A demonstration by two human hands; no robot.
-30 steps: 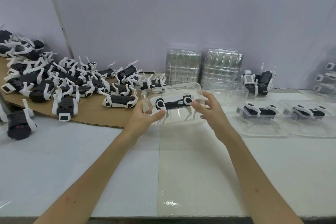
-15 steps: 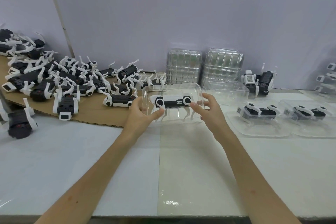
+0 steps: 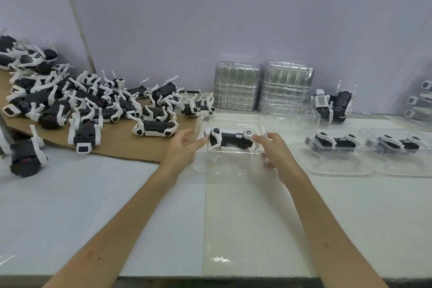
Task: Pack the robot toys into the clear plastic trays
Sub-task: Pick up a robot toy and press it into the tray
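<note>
Left hand [image 3: 181,147], right hand [image 3: 279,151] flank robot toy [image 3: 231,139] inside tray [image 3: 233,165].

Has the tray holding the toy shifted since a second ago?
Yes. The clear tray has come down and slightly right, away from the stacked trays behind it.

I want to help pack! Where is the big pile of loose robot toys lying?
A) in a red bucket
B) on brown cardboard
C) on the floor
B: the pile of robot toys lies spread over the brown cardboard.
</note>
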